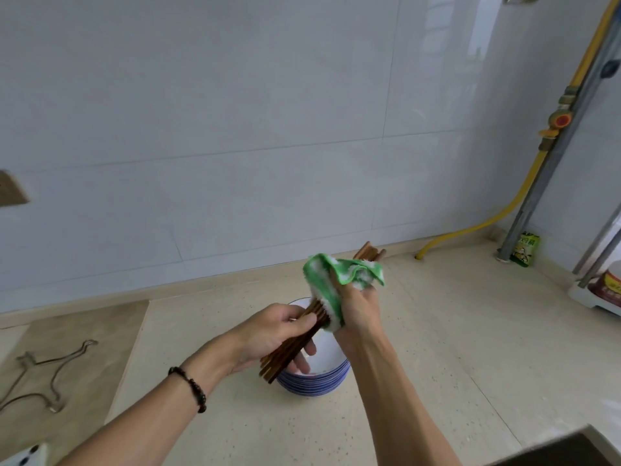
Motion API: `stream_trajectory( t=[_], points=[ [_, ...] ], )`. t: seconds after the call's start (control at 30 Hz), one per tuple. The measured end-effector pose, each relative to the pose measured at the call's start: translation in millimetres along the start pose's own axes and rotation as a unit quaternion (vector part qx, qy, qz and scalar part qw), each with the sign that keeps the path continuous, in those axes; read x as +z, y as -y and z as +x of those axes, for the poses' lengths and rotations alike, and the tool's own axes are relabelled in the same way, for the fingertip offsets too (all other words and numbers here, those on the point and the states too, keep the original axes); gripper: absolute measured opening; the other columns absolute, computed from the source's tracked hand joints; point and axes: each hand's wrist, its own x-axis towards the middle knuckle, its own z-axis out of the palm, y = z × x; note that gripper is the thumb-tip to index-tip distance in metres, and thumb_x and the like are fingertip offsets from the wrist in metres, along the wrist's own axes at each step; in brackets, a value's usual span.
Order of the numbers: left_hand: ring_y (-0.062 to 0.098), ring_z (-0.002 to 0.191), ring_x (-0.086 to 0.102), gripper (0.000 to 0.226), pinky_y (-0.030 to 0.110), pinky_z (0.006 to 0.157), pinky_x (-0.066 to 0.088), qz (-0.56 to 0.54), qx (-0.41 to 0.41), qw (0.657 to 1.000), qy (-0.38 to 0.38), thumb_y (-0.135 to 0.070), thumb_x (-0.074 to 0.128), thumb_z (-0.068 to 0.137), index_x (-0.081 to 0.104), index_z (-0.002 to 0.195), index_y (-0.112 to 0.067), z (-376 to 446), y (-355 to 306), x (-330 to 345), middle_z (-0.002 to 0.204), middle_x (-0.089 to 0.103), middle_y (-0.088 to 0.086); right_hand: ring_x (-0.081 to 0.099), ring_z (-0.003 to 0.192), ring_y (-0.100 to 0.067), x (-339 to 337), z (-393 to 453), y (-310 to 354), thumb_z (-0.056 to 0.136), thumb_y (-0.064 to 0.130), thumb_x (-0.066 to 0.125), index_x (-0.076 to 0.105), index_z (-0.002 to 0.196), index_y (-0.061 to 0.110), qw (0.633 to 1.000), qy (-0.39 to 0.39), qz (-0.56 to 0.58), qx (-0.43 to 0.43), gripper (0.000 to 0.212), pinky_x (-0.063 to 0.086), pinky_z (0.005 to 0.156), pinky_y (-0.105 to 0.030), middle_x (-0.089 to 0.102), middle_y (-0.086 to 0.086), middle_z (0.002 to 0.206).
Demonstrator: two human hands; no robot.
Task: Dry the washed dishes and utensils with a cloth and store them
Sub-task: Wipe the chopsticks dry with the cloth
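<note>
My left hand [275, 334] grips the lower part of a bundle of several brown wooden chopsticks [292, 351], held slanted over the counter. My right hand [358, 307] holds a green and white cloth [339, 277] wrapped round the upper part of the bundle. The chopsticks' top ends stick out beyond the cloth. Directly under both hands stands a stack of white bowls with blue rims [319, 378] on the beige counter [420, 348].
A bent wire rack [43, 368] lies on the brown surface at the left. A yellow gas hose [487, 223] and grey pipes run down the right corner, beside a green packet [525, 250] and a jar [608, 284]. A dark sink edge [571, 449] shows bottom right.
</note>
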Motion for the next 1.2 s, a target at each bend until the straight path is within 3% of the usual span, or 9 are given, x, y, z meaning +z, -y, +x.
stream_trajectory(
  t=[0.17,0.3,0.4,0.5,0.6,0.73,0.9,1.07,1.2],
  points=[
    [0.013,0.047,0.05,0.021,0.031,0.053,0.042,0.121,0.153,0.941,-0.277,-0.025,0.061,0.099,0.07,0.082,-0.015,0,15,1,0.059,0.063,0.007,0.061,0.062,-0.027,22,2,4,0.072,0.026,0.079,0.063,0.096,-0.001,0.989,-0.06,0.135,0.023,0.04,0.053,0.059,-0.038,0.063,-0.018,0.077],
    [0.011,0.045,0.035,0.042,0.029,0.049,0.028,0.222,0.216,0.87,-0.384,-0.022,0.061,0.097,0.052,0.057,-0.011,10,7,11,0.046,0.046,0.001,0.059,0.058,-0.025,51,-9,-15,0.084,0.009,0.078,0.064,0.085,0.003,0.989,-0.089,0.101,0.055,0.015,0.047,0.05,-0.031,0.063,-0.018,0.074],
    [0.008,0.045,0.041,0.038,0.019,0.045,0.027,0.282,0.261,0.845,-0.371,-0.031,0.059,0.097,0.057,0.061,-0.018,-1,1,-3,0.043,0.042,-0.012,0.061,0.055,-0.025,46,10,3,0.091,0.004,0.068,0.063,0.097,0.001,0.981,-0.1,0.159,0.045,0.008,0.051,0.048,-0.03,0.064,-0.02,0.078],
    [0.007,0.048,0.048,0.033,0.014,0.046,0.03,0.314,0.277,0.837,-0.351,-0.029,0.059,0.099,0.056,0.067,-0.026,-18,3,-10,0.045,0.042,-0.015,0.061,0.049,-0.023,34,33,29,0.096,0.02,0.068,0.061,0.099,0.001,0.958,-0.132,0.254,0.023,0.021,0.053,0.049,-0.029,0.068,-0.014,0.07],
    [0.013,0.045,0.044,0.04,0.022,0.048,0.029,0.356,0.247,0.822,-0.369,-0.032,0.056,0.099,0.051,0.061,-0.023,-11,-3,-5,0.045,0.039,-0.011,0.063,0.05,-0.023,49,16,10,0.098,0.021,0.066,0.061,0.096,0.001,0.96,-0.143,0.238,0.029,0.021,0.054,0.049,-0.031,0.068,-0.014,0.067],
    [0.015,0.045,0.033,0.046,0.032,0.051,0.024,0.34,0.243,0.836,-0.354,-0.027,0.056,0.098,0.039,0.055,-0.02,-9,-9,-8,0.043,0.033,-0.006,0.064,0.054,-0.02,55,5,-7,0.096,0.012,0.064,0.064,0.091,0.003,0.976,-0.03,0.2,0.08,0.01,0.052,0.047,-0.026,0.067,-0.015,0.076],
    [0.009,0.044,0.037,0.045,0.025,0.048,0.025,0.358,0.25,0.838,-0.329,-0.024,0.058,0.099,0.041,0.058,-0.025,-30,-4,-11,0.045,0.036,-0.011,0.061,0.046,-0.017,31,29,23,0.099,0.023,0.062,0.064,0.09,0.004,0.953,-0.111,0.277,0.057,0.021,0.051,0.044,-0.024,0.068,-0.011,0.07],
    [0.008,0.043,0.034,0.05,0.023,0.047,0.022,0.374,0.248,0.831,-0.33,-0.023,0.058,0.099,0.034,0.055,-0.028,-25,-15,-10,0.044,0.032,-0.012,0.066,0.052,-0.021,52,12,4,0.094,0.007,0.065,0.06,0.103,-0.001,0.958,-0.085,0.26,0.091,0.013,0.055,0.048,-0.027,0.07,-0.017,0.081],
    [0.01,0.046,0.038,0.04,0.021,0.048,0.023,0.368,0.268,0.841,-0.292,-0.024,0.057,0.1,0.044,0.062,-0.026,-43,-9,-15,0.047,0.034,-0.012,0.068,0.051,-0.021,26,31,32,0.096,0.006,0.063,0.057,0.115,-0.001,0.956,-0.117,0.261,0.067,0.021,0.055,0.046,-0.027,0.071,-0.015,0.069]
  ],
)
